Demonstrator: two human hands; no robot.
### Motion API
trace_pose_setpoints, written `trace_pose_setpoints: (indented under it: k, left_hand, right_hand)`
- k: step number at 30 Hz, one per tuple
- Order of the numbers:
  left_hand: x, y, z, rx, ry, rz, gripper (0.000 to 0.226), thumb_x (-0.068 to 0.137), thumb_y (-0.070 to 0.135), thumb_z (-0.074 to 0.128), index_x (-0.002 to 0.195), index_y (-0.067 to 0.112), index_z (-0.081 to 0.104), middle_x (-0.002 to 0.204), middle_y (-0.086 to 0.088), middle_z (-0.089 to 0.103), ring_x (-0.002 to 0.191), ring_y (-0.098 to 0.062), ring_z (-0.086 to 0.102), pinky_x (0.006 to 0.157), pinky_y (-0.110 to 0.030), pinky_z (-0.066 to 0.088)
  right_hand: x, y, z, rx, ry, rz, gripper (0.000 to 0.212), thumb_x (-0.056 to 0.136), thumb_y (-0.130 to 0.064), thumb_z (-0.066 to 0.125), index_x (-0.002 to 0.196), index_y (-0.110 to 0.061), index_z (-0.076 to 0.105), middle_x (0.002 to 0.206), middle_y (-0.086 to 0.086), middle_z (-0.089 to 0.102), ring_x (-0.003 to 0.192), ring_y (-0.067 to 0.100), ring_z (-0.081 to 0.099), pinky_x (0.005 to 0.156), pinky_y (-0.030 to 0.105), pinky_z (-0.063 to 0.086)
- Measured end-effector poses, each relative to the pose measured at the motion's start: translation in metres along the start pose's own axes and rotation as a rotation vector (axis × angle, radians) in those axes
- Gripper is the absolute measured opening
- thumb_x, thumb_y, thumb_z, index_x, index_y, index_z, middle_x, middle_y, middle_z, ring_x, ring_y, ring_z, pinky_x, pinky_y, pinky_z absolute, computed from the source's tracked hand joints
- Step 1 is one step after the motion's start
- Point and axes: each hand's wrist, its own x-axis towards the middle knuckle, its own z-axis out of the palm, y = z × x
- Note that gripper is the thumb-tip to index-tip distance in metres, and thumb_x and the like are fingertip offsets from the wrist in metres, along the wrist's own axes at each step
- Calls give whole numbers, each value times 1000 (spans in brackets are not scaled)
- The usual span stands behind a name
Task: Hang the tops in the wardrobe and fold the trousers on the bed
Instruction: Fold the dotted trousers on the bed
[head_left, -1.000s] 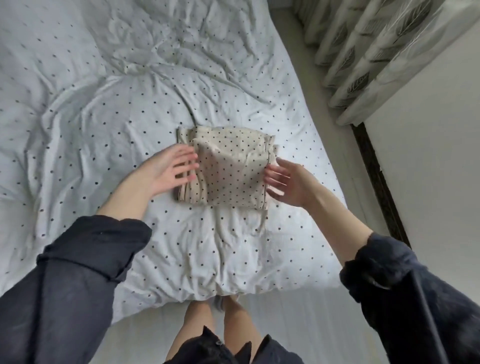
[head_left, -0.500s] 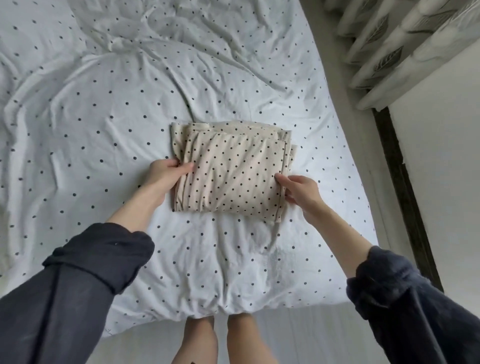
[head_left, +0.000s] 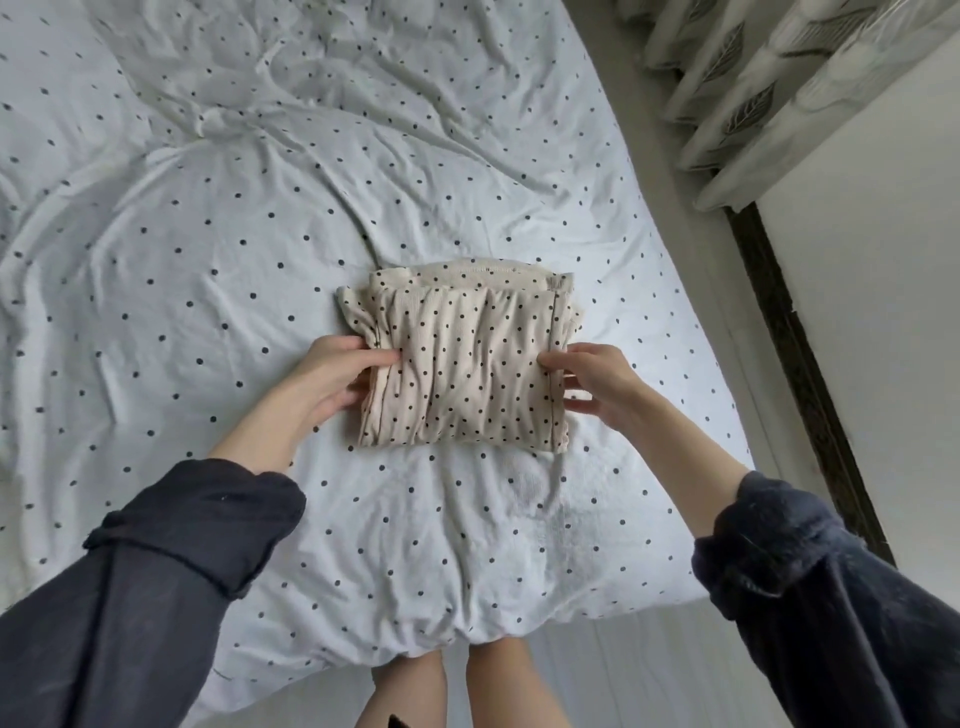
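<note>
From my feed, the left hand (head_left: 332, 379) has its grip closed on the left edge of the folded trousers (head_left: 462, 369): the thumb lies on top of the cloth and the fingers tuck under the side. The right hand (head_left: 597, 382) does the same on the right edge, thumb tip on the top layer near the seam, fingers curled beside and below it. I see both hands pinching the bundle from opposite sides.

The trousers are cream with small dark dots, folded into a compact rectangle with several layers showing along the far edge. They lie on the bed (head_left: 208, 234), near its foot and a little right of the middle.

The bed wears a pale, rumpled cover with dark dots; creases run across it beyond the bundle, and the cover bunches over the near edge. Dark rolled sleeves (head_left: 208, 525) cover both forearms up from the wrists. Bare legs (head_left: 457, 686) stand against the foot of the bed.

To the right, a strip of light floor (head_left: 675, 234) separates the bed from a dark baseboard (head_left: 800, 364) and a white wall (head_left: 883, 312). Leaf-patterned curtains (head_left: 753, 88) hang at the upper right, well apart from the hands.
</note>
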Motion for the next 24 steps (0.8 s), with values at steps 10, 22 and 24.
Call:
trace_pose_setpoints:
  k: [10, 22, 24]
  left_hand:
    - [-17, 4, -10, 83, -75, 39, 15, 80, 2, 69, 91, 9, 62, 105, -12, 67, 106, -23, 59, 98, -45, 44]
    - [21, -12, 17, 275, -127, 96, 13, 81, 5, 71, 79, 13, 61, 82, -4, 66, 91, -23, 63, 94, -44, 48]
    - [28, -10, 16, 313, -157, 74, 11, 81, 6, 71, 84, 12, 62, 84, -4, 68, 87, -19, 64, 91, -42, 50]
  right_hand:
    - [-56, 10, 7, 147, 164, -21, 25, 87, -12, 64, 67, -13, 50, 74, 2, 59, 64, 15, 57, 57, 28, 50]
    - [-57, 87, 23, 339, 432, 129, 9, 85, -12, 66, 83, -9, 58, 78, 3, 48, 71, 18, 47, 57, 28, 48]
    - [-52, 88, 24, 333, 446, 131, 15, 85, -13, 66, 74, -12, 56, 72, 2, 44, 66, 17, 43, 55, 28, 47]
